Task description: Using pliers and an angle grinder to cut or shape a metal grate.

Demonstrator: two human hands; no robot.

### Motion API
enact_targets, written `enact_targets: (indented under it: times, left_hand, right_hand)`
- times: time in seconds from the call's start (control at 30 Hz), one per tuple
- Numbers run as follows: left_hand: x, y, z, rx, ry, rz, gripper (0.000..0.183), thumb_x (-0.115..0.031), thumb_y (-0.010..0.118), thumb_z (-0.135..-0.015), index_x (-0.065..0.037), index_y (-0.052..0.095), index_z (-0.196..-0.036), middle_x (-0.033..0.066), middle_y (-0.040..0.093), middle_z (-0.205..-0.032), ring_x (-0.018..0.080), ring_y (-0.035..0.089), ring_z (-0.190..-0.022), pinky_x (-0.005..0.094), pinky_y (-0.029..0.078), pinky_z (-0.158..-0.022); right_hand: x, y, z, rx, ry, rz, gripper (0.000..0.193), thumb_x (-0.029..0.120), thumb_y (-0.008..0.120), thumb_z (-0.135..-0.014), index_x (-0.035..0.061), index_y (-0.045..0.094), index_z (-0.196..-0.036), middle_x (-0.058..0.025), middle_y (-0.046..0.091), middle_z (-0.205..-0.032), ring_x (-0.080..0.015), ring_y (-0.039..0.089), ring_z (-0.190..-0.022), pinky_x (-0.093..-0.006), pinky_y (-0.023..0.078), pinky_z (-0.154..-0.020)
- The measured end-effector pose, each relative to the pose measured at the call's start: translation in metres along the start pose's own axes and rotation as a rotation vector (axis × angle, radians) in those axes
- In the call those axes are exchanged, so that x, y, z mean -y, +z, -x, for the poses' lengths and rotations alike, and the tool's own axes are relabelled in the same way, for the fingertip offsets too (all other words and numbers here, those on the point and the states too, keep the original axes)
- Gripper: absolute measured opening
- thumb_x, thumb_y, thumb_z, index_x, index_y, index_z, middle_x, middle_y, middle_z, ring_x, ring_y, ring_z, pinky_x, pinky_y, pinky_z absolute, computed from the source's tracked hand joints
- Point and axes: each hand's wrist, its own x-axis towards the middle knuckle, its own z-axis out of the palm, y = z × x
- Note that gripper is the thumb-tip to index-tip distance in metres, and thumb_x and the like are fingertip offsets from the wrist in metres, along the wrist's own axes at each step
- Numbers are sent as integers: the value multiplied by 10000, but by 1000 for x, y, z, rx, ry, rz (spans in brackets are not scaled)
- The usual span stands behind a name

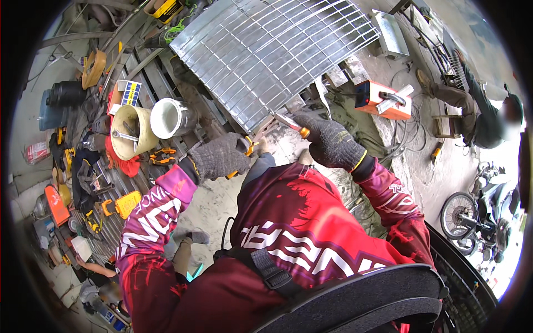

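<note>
My left hand point(221, 156), in a grey knit glove, is closed around an orange-handled tool point(251, 146). Parts of the handle show past the fingers, but its working end is hard to make out. Another grey glove covers my right hand point(331, 140), closed on a metal tool with an orange end point(304, 132). The shape of its head is unclear. Both hands are at the near corner of a wire mesh panel point(272, 58) lying over grey sheet metal. The right-hand tool reaches that corner.
Left of the panel stand a white bucket point(165, 119) and a cream bucket point(129, 145) holding a wrench. Orange-handled pliers point(162, 156) lie nearby. To the right are an orange-and-white machine point(383, 100), loose cables, a crouching person point(482, 111) and a motorcycle point(483, 208).
</note>
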Motion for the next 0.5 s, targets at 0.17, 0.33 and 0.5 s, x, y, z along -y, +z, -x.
enact_targets:
  times: [0.17,0.33,0.5]
  left_hand:
    - [-22,-5,7,-53,62,-182,216,-237,664,-832,-36,665,-910,141,657,-735,253,637,-596,370,536,-588]
    - [11,-4,-5,-67,499,-780,217,-219,620,-891,-18,671,-956,180,676,-893,346,674,-835,442,530,-743]
    - [-6,-3,1,-62,129,-344,251,-244,611,-896,-8,661,-966,229,653,-924,388,658,-879,460,520,-786]
  right_hand:
    - [4,-7,0,52,60,17,695,-30,573,-674,75,491,-1356,-259,592,-1247,-454,577,-1146,-484,507,-924]
    - [3,-8,-1,98,45,-2,677,-40,565,-689,73,492,-1353,-252,591,-1247,-451,585,-1141,-469,508,-930]
    - [0,-8,0,107,25,-119,672,-56,559,-696,57,496,-1356,-256,586,-1258,-439,573,-1181,-455,499,-952]
